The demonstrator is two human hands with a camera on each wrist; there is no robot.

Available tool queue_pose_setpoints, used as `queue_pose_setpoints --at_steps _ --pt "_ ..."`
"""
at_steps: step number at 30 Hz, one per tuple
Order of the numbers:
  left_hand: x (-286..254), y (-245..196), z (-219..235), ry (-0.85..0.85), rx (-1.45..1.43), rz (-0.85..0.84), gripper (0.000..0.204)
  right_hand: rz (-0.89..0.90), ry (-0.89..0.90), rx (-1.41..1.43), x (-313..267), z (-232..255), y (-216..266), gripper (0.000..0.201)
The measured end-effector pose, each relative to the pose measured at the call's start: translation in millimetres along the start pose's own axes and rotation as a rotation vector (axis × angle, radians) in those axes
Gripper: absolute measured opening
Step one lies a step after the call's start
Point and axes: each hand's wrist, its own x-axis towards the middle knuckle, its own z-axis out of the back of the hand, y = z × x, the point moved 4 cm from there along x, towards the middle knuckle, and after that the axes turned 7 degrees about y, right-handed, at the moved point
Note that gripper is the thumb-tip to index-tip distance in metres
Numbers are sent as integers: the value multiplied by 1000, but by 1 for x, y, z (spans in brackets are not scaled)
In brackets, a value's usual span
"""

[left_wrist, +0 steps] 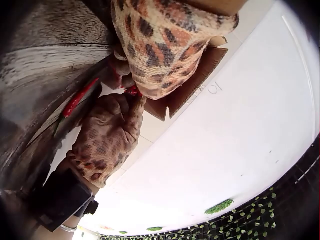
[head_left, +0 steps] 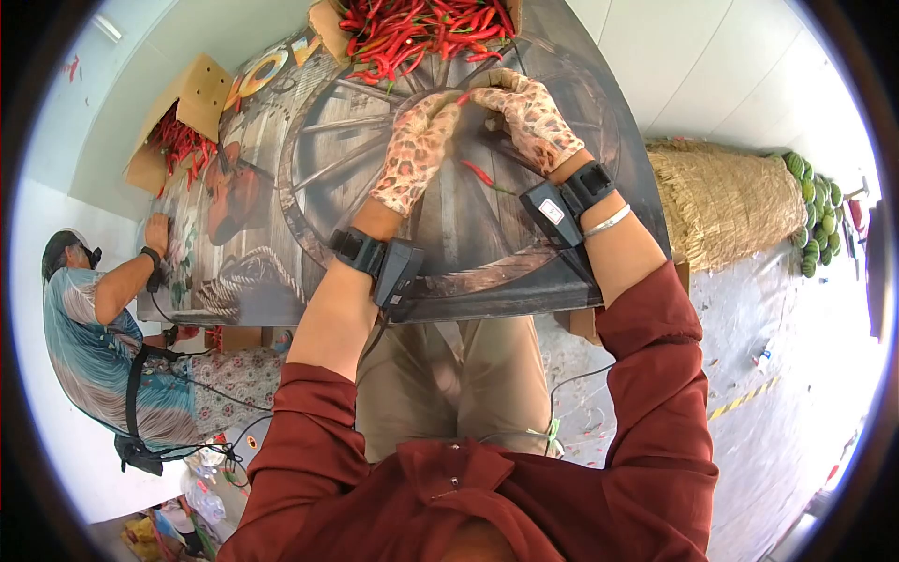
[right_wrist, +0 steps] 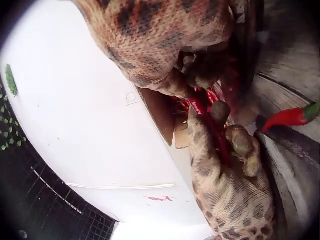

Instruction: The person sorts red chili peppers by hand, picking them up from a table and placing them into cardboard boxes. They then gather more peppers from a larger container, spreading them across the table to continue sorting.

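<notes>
Both hands wear leopard-print gloves and meet above the table just in front of the heaped red chillies (head_left: 426,37). My left hand (head_left: 417,155) grips a red chilli pepper (right_wrist: 197,105), which lies along its palm between thumb and fingers. On the far end of that chilli, the thumb and fingers of my right hand (head_left: 532,114) pinch close to the left fingertips. Part of the chilli is covered by the gloves. A single red chilli with a green stem (head_left: 478,172) lies on the tabletop below the right hand.
The dark table (head_left: 356,201) bears a wagon-wheel print. A cardboard box (head_left: 204,94) of chillies lies tipped at the left. Beside it, another person (head_left: 112,318) has a hand on the table. A straw-covered bale (head_left: 721,201) and green melons (head_left: 819,215) are at the right.
</notes>
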Motion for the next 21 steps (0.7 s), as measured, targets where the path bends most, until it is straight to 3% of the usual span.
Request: queue_pose_setpoints --at_steps 8,10,14,16,18,20,21 --pt "-1 -5 3 -49 86 -71 20 -6 95 -93 -4 -6 6 19" --pt "-2 -1 3 -71 26 14 21 -23 105 -80 -6 -6 7 20" --pt "-2 6 3 -80 20 -2 20 -18 114 -88 -5 -6 5 22" --pt "0 7 6 -69 85 -69 23 -24 110 -75 -3 -5 4 23" --pt "0 6 10 -82 123 -164 27 -27 -5 -18 0 0 3 25" --pt "-7 -16 5 -92 -261 142 42 -1 -41 136 4 5 -2 24" --pt "-6 -13 6 -91 -260 143 42 22 -75 290 6 9 -5 24"
